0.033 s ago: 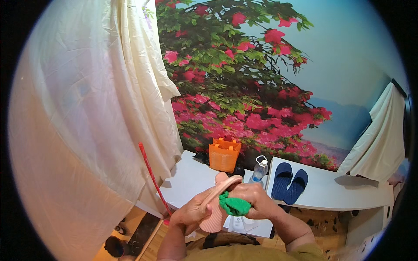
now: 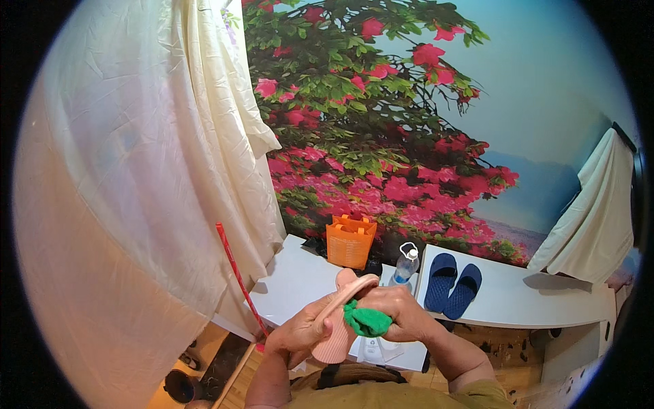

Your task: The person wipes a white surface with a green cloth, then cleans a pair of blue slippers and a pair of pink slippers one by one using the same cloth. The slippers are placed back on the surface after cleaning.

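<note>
A pink slipper [image 2: 332, 346] with a ribbed surface is held in front of my body, a curved pink band crossing it. My left hand [image 2: 304, 328] is closed around its left side, the thumb lying over the pink edge. From the right, my right hand [image 2: 400, 308] grips a bunched green cloth [image 2: 370, 322] and presses it against the slipper. The hand and cloth cover part of the slipper, so I cannot tell whether a second one lies behind it.
Behind my hands, an orange bag [image 2: 350, 244] and a clear bottle [image 2: 407, 264] stand by the wall. Two navy slippers [image 2: 441, 283] rest on the white tabletop [image 2: 531, 301] at right. A red stick [image 2: 235, 269] leans near the curtain [image 2: 204, 170]. A dark bucket [image 2: 181, 386] is lower left.
</note>
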`<state>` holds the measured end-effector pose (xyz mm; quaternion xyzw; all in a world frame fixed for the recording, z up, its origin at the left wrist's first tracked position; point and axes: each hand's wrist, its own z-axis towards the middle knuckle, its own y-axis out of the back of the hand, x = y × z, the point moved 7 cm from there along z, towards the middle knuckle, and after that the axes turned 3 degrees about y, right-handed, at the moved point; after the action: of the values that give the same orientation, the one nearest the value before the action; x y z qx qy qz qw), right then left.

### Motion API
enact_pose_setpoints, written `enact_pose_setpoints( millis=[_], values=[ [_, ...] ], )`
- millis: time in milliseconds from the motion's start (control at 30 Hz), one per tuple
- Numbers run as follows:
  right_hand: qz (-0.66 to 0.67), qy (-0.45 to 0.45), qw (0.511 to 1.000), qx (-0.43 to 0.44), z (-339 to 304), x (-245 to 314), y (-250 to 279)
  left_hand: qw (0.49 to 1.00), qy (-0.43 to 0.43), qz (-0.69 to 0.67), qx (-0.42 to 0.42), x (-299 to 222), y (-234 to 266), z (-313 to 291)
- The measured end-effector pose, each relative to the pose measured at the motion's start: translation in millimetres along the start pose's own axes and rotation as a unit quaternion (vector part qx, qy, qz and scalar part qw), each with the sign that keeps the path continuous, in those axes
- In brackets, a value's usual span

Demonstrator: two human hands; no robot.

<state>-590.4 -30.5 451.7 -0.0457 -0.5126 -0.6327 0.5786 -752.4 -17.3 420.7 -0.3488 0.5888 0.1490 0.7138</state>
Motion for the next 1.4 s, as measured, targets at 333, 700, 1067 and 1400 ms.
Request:
enact_pose_setpoints(
  millis=[333,700,1067,1400],
  values=[
    [0.472,-0.221,0.754,-0.4,-40,-85,33,0.956,0.079,-0.282,-0.023,67,30,-6],
    [-0.157,0.046,0.944,-0.287,3,1,14,0.99,0.035,-0.125,-0.057,76,35,8],
    [0.055,0.023,0.994,-0.087,0,-22,3,0.984,0.121,-0.102,-0.078,81,45,-10],
    [0.422,-0.171,0.729,-0.511,-60,-77,41,0.938,-0.004,-0.344,0.049,48,27,13]
  ],
)
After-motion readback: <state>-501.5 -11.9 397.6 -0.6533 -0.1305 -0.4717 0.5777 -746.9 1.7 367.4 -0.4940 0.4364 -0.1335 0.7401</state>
